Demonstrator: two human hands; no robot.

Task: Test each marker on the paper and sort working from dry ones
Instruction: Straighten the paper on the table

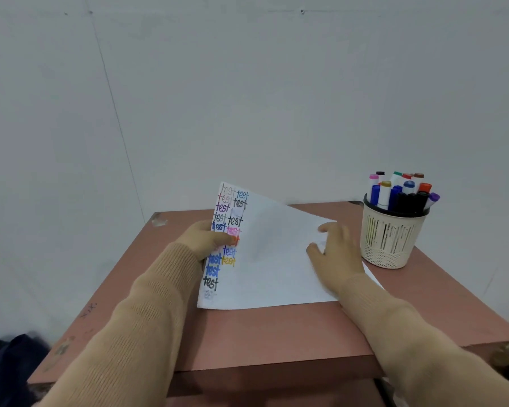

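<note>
Pale grey-white panelled wall [276,98] fills the upper half of the frame before me; matte surface, soft even light. One thin seam line [115,113] slants down the left of the frame toward the table's far left corner. Two small dark fixing marks sit near the top edge: one upper left [91,12], one right of centre [302,11]. Pinkish-brown laminate table [276,333] occupies the lower centre; its far left corner [159,221] is chipped, its left edge scuffed. Dark blue fabric heap [6,362] at lower left; I cannot identify it.
</note>
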